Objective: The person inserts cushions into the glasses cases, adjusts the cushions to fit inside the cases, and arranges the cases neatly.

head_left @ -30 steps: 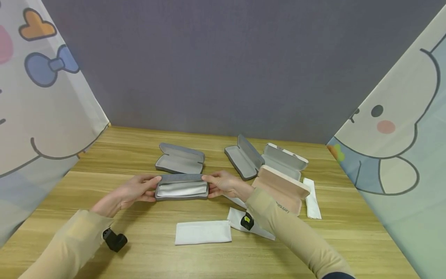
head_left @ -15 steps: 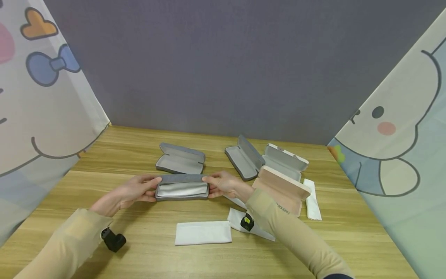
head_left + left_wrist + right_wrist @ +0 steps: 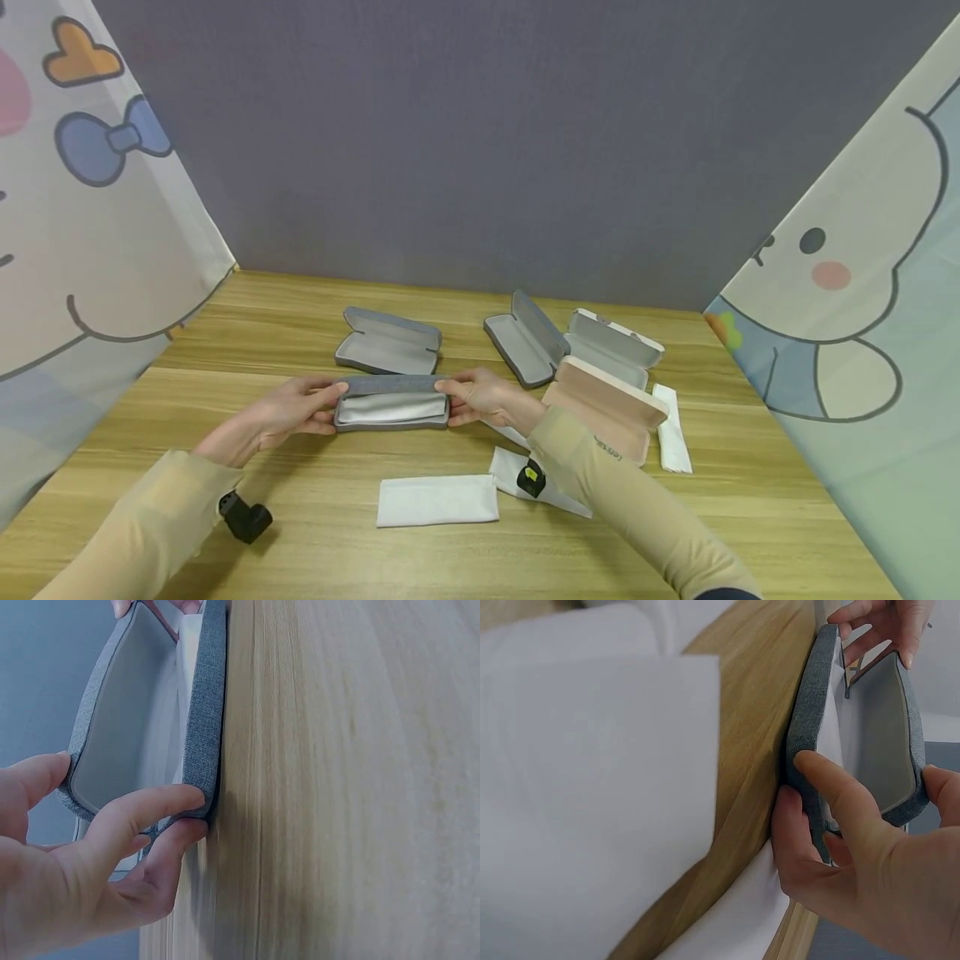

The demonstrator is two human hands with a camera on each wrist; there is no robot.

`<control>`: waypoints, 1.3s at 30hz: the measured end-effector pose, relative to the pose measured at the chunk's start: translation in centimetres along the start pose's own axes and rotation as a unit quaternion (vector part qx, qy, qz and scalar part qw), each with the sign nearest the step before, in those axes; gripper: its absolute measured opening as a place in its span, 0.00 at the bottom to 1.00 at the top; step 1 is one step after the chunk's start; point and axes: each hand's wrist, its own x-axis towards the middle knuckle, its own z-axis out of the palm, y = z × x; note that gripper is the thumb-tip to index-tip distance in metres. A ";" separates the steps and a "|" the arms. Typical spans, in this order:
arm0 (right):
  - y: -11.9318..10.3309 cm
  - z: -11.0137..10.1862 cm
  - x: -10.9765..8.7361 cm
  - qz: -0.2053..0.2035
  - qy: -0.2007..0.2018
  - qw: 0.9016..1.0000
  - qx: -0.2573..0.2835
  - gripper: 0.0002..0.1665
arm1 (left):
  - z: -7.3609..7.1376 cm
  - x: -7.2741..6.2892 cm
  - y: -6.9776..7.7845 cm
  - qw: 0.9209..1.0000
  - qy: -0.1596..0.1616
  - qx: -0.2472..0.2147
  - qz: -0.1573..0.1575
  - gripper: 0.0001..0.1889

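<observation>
Between my hands a grey fabric glasses case (image 3: 392,426) rests on the table with its lid partly raised. A folded white cloth (image 3: 393,407) lies inside it. My left hand (image 3: 288,410) grips the case's left end, thumb on the lid edge and fingers on the base, as the left wrist view shows on the lid (image 3: 124,712). At the other end my right hand (image 3: 483,397) holds it the same way, its thumb at the lid's corner and fingers on the base (image 3: 810,712) in the right wrist view.
Behind stand two more opened grey cases (image 3: 390,342) (image 3: 527,337). To the right are an opened white case (image 3: 611,346) and a pink case (image 3: 600,404). Folded white cloths lie in front (image 3: 437,501), under the right forearm (image 3: 555,493) and at the far right (image 3: 672,429).
</observation>
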 end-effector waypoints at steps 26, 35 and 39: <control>0.2 0.1 -0.1 -0.008 0.001 1.000 0.002 0.39 | -0.1 -0.1 -0.3 1.000 -0.011 -0.006 0.010 0.41; 0.1 0.2 -0.1 -0.005 -0.002 1.000 0.007 0.40 | -0.1 -0.2 -0.3 1.000 -0.008 -0.005 0.004 0.42; 0.0 0.3 -0.2 -0.006 0.002 1.000 0.009 0.40 | 0.0 -0.2 -0.2 1.000 -0.007 -0.006 0.002 0.42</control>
